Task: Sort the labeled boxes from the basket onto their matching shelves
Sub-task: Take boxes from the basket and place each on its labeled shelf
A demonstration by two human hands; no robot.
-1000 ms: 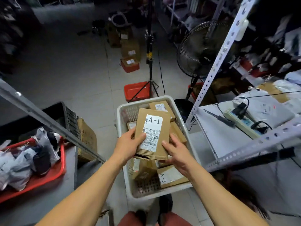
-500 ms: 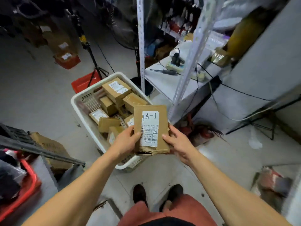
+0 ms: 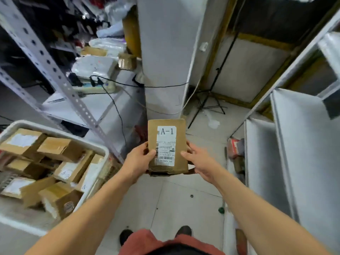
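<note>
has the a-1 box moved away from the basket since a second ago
Yes. The A-1 box, held by both hands, was over the basket; it now sits to the basket's right, over bare floor.

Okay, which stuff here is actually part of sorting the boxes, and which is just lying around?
Job:
A-1 box, held by left hand and right hand
basket of labeled boxes

Lying about:
power strip
tripod
red packet

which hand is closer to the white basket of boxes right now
Left. The left hand grips the A-1 box on its basket side, just right of the white basket. The right hand grips the box's far edge, farther from it.
</note>
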